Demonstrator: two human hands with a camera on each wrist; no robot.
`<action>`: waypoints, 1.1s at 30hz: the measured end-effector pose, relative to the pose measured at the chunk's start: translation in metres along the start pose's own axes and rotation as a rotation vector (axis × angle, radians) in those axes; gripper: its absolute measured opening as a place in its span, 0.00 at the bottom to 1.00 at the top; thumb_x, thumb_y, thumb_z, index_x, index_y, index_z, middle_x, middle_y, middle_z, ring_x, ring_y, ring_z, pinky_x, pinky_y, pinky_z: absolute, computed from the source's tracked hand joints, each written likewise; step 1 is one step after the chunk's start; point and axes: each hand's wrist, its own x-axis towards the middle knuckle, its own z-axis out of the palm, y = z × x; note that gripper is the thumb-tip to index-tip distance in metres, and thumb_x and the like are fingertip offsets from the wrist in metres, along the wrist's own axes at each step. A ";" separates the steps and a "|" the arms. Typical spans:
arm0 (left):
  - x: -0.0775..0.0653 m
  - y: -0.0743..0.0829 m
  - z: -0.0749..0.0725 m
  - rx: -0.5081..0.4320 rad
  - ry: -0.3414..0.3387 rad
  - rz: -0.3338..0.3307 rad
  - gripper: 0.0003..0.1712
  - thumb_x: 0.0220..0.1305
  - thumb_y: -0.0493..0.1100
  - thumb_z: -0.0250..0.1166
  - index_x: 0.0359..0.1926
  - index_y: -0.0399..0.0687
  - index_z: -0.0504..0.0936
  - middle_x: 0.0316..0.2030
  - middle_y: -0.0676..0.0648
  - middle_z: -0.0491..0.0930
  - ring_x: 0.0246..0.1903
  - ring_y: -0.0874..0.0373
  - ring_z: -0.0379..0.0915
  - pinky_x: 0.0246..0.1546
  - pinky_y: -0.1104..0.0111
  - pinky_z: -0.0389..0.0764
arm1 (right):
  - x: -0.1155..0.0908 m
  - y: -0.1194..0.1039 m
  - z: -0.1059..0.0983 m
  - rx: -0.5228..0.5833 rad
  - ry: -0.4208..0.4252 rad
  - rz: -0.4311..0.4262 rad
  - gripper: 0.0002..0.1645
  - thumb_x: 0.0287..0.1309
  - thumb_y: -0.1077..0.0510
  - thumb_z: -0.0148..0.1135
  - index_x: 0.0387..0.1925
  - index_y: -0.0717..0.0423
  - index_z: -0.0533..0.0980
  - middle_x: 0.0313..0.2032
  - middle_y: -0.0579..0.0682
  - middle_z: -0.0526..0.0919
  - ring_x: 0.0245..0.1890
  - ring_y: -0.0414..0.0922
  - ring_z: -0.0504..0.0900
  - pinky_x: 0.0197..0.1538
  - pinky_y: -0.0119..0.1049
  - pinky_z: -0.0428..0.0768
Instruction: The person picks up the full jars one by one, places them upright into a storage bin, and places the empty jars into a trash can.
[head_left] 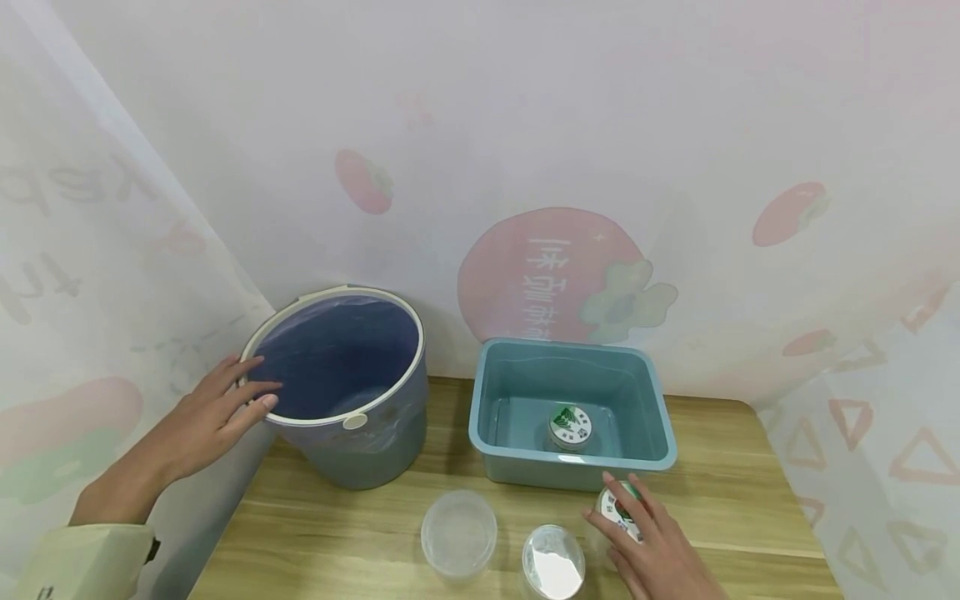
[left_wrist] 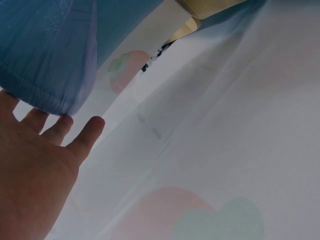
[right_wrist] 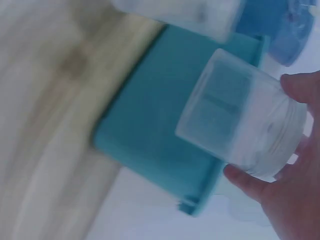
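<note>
My right hand grips a clear plastic jar by its top, in front of the teal basin. Fingers and thumb sit around its lid in the right wrist view, where the jar shows a see-through body. My left hand has its fingers extended at the white rim of a blue-grey bin. Its fingertips meet the bin's edge in the left wrist view. A similar jar with a white and green label stands inside the teal basin.
Nearer me on the wooden table stand a frosted round container and a clear jar with a shiny top. The bin holds a bluish plastic liner. White printed fabric hangs behind and beside the table.
</note>
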 end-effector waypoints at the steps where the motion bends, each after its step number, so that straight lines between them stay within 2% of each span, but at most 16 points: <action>1: 0.000 0.000 0.000 -0.001 -0.002 0.001 0.27 0.78 0.58 0.50 0.66 0.50 0.76 0.77 0.36 0.50 0.78 0.40 0.24 0.59 0.23 0.44 | 0.004 -0.001 -0.003 0.007 0.006 -0.004 0.27 0.79 0.41 0.34 0.67 0.37 0.73 0.70 0.60 0.68 0.71 0.60 0.63 0.71 0.42 0.66; 4: -0.001 0.000 0.001 -0.003 0.006 0.007 0.26 0.77 0.58 0.50 0.66 0.50 0.76 0.77 0.36 0.50 0.78 0.39 0.25 0.59 0.23 0.45 | 0.016 -0.004 -0.012 0.047 0.024 -0.021 0.26 0.79 0.42 0.36 0.67 0.39 0.73 0.70 0.61 0.67 0.70 0.61 0.63 0.78 0.33 0.44; 7: -0.001 -0.001 0.002 0.002 0.016 0.015 0.26 0.77 0.57 0.51 0.65 0.50 0.76 0.76 0.36 0.51 0.78 0.39 0.26 0.59 0.23 0.47 | 0.027 -0.007 -0.022 0.052 0.015 -0.021 0.26 0.79 0.43 0.36 0.67 0.38 0.73 0.71 0.59 0.67 0.70 0.61 0.63 0.79 0.35 0.42; 14: 0.000 -0.001 0.005 0.001 0.013 -0.002 0.27 0.77 0.59 0.50 0.65 0.50 0.77 0.77 0.38 0.50 0.78 0.41 0.25 0.60 0.24 0.46 | 0.048 -0.012 -0.035 0.081 0.018 -0.043 0.25 0.79 0.46 0.38 0.66 0.42 0.74 0.72 0.61 0.65 0.70 0.62 0.63 0.79 0.37 0.44; 23: 0.000 0.000 0.006 -0.015 0.023 -0.005 0.27 0.77 0.59 0.50 0.65 0.50 0.77 0.77 0.38 0.50 0.79 0.42 0.25 0.62 0.25 0.44 | 0.074 -0.020 -0.037 0.066 0.009 -0.108 0.25 0.78 0.47 0.38 0.67 0.41 0.73 0.71 0.59 0.66 0.70 0.64 0.65 0.78 0.43 0.48; 28: -0.001 -0.001 0.006 -0.020 0.030 0.003 0.26 0.77 0.58 0.50 0.65 0.50 0.77 0.77 0.38 0.50 0.78 0.42 0.24 0.62 0.25 0.43 | 0.089 -0.027 -0.038 0.082 -0.021 -0.102 0.25 0.78 0.47 0.38 0.68 0.37 0.71 0.75 0.54 0.61 0.72 0.62 0.62 0.74 0.45 0.54; 33: -0.001 -0.001 0.006 -0.022 0.036 0.012 0.26 0.78 0.58 0.50 0.66 0.50 0.76 0.77 0.38 0.50 0.78 0.41 0.25 0.62 0.25 0.43 | 0.102 -0.031 -0.039 0.084 -0.034 -0.087 0.24 0.77 0.48 0.42 0.68 0.36 0.71 0.75 0.52 0.60 0.74 0.61 0.59 0.70 0.51 0.64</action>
